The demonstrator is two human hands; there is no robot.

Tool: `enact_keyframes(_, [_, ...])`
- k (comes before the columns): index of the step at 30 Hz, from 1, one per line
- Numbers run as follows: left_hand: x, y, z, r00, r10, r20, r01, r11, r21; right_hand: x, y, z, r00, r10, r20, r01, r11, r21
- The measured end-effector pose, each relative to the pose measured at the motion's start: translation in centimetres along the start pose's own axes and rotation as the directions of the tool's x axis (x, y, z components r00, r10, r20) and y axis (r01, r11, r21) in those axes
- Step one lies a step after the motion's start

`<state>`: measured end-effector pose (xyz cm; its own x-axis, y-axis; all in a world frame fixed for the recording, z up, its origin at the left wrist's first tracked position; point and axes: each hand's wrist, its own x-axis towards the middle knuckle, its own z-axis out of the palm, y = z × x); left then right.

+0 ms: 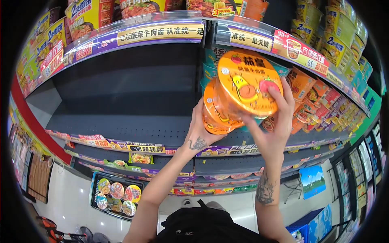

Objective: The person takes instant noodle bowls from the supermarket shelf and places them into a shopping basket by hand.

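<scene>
An orange instant noodle bowl [247, 83] with a cartoon-printed lid is gripped at its right side by my right hand [279, 125]. The thumb and fingers press against its lid and rim. Below and to its left, more orange noodle bowls [214, 107] are stacked, tilted toward me. My left hand [199, 127] curls around the left side of this lower stack. Both hands are in front of the grey shelf [121, 127]. Teal noodle bowls [208, 75] stand behind, partly hidden by the orange ones.
The upper shelf edge with its price strip [160, 34] juts out above the hands. Rows of cup noodles [304, 87] line the shelf at right. On the floor at left stands a black crate [96, 178] holding several noodle bowls. A blue box [320, 222] is at lower right.
</scene>
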<state>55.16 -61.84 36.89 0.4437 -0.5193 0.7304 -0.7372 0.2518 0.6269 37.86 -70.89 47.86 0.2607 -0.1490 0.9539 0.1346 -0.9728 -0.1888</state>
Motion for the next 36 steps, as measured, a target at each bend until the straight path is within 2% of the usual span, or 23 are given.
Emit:
enact_keyframes(3, [-1.1,0.6,0.6,0.999,0.020,-0.041,-0.018,0.999,0.026,-1.6,-0.3,-1.7,1.000,-0.020,0.000,0.020,0.998,0.059])
enact_keyframes(5, [-2.1,0.7,0.9,0.996,-0.046,-0.074,0.049,0.998,0.035,-1.7,-1.0,-3.1,0.991,-0.133,-0.013,0.132,0.991,-0.002])
enact_keyframes(8, [-5.7,-1.8,1.3,0.972,-0.235,0.028,0.236,0.959,-0.154,-1.9,-2.5,-4.2,0.985,-0.170,-0.042,0.174,0.978,0.113])
enact_keyframes(9, [-6.1,0.3,0.7,0.966,-0.260,-0.008,0.256,0.957,-0.135,-2.3,-3.0,-4.5,0.980,-0.186,-0.072,0.196,0.967,0.165])
enact_keyframes(10, [-5.8,4.1,-0.2,0.986,-0.007,-0.167,0.013,0.999,0.035,-3.1,-3.2,-5.2,0.984,-0.174,-0.047,0.179,0.976,0.124])
enact_keyframes(11, [-6.1,6.4,-0.8,0.928,0.264,-0.262,-0.199,0.948,0.249,-3.7,-3.5,-5.0,0.981,-0.160,-0.108,0.176,0.971,0.161])
enact_keyframes(12, [-7.6,6.9,-1.1,0.925,0.259,-0.279,-0.192,0.950,0.247,-4.7,-3.7,-4.9,0.983,-0.165,-0.084,0.180,0.959,0.218])
enact_keyframes(17, [-15.6,12.1,-2.5,0.893,0.131,-0.431,0.015,0.947,0.320,-8.6,-5.7,-4.8,0.987,0.051,-0.150,0.018,0.905,0.425])
enact_keyframes(19, [-20.8,11.5,-2.8,0.884,-0.209,-0.418,0.305,0.936,0.176,-8.2,-8.0,-4.7,0.991,-0.110,0.076,0.058,0.868,0.493])
enact_keyframes(20, [-24.3,9.4,-2.9,0.838,-0.396,-0.375,0.426,0.905,-0.003,-8.3,-8.4,-4.7,0.963,-0.210,0.168,0.090,0.841,0.533])
enact_keyframes(21, [-25.9,10.3,-3.0,0.810,-0.403,-0.426,0.417,0.907,-0.064,-8.5,-9.0,-4.4,0.935,-0.262,0.239,0.003,0.680,0.733])
enact_keyframes(22, [-28.1,10.6,-3.3,0.748,-0.473,-0.466,0.484,0.869,-0.106,-9.0,-9.7,-4.1,0.911,-0.245,0.331,-0.108,0.633,0.766])
enact_keyframes(23, [-29.9,10.7,-3.7,0.678,-0.538,-0.501,0.541,0.826,-0.155,-9.7,-10.5,-3.8,0.875,-0.238,0.421,-0.217,0.586,0.781])
enact_keyframes(24, [-27.9,14.1,-5.0,0.546,-0.710,-0.446,0.387,0.685,-0.618,-10.2,-11.6,-3.5,0.822,-0.224,0.524,-0.317,0.583,0.748])
enact_keyframes(25, [-29.2,13.9,-5.5,0.530,-0.709,-0.465,0.379,0.688,-0.619,-10.8,-12.6,-3.1,0.756,-0.209,0.620,-0.413,0.582,0.700])
enact_keyframes(26, [-31.8,13.2,-5.7,0.543,-0.652,-0.530,0.449,0.758,-0.472,-12.3,-12.6,-1.9,0.707,-0.210,0.675,-0.459,0.589,0.665])
enact_keyframes(27, [-35.0,12.2,-6.0,0.562,-0.587,-0.582,0.513,0.800,-0.311,-14.1,-13.9,-0.8,0.630,-0.121,0.767,-0.665,0.426,0.613])
enact_keyframes(28, [-38.6,11.1,-6.3,0.588,-0.522,-0.618,0.569,0.810,-0.142,-14.7,-15.3,0.0,0.501,-0.102,0.860,-0.773,0.393,0.497])
enact_keyframes(30, [-45.2,9.8,-7.1,0.657,-0.401,-0.638,0.643,0.740,0.196,-15.8,-17.7,2.2,0.273,-0.149,0.950,-0.861,0.402,0.310])
enact_keyframes(31, [-47.5,10.1,-7.7,0.695,-0.351,-0.627,0.656,0.667,0.353,-17.0,-18.3,3.8,0.255,-0.153,0.955,-0.866,0.404,0.295])
enact_keyframes(33, [-50.2,11.0,-9.4,0.687,-0.354,-0.634,0.676,0.632,0.379,-19.3,-19.1,7.2,0.017,-0.385,0.923,-0.938,0.314,0.148])
enact_keyframes(34, [-51.9,10.4,-10.3,0.670,-0.362,-0.649,0.688,0.632,0.358,-19.7,-20.1,8.5,-0.055,-0.424,0.904,-0.966,0.253,0.060])
enact_keyframes(36, [-53.1,9.9,-13.5,0.663,-0.346,-0.664,0.701,0.599,0.388,-20.8,-22.3,11.3,-0.060,-0.440,0.896,-0.968,0.244,0.055])
